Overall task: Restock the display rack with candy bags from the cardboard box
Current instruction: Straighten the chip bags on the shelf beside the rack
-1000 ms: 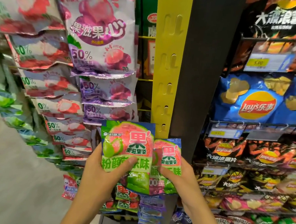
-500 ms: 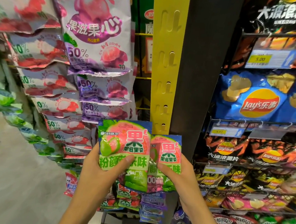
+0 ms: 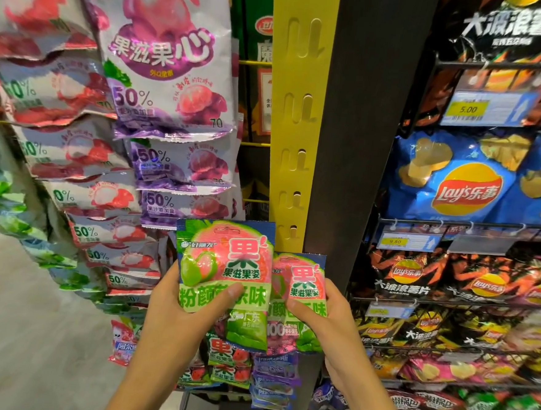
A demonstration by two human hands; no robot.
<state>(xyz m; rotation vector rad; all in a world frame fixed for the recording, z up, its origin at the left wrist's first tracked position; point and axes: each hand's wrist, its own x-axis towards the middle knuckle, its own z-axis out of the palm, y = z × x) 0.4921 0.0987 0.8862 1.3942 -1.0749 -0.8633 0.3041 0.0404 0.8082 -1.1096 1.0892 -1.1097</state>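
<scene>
Shop aisle, hanging candy bags, crisp racks, price tags

Blue Lay's chip bags hang above yellow price tags.

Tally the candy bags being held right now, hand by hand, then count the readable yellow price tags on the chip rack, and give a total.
Green-and-pink candy bag in the left hand: 1
Green-and-pink candy bag in the right hand: 1
Readable yellow price tags: 2, one reading 5.00 and one reading 9.80
Total: 4
</scene>
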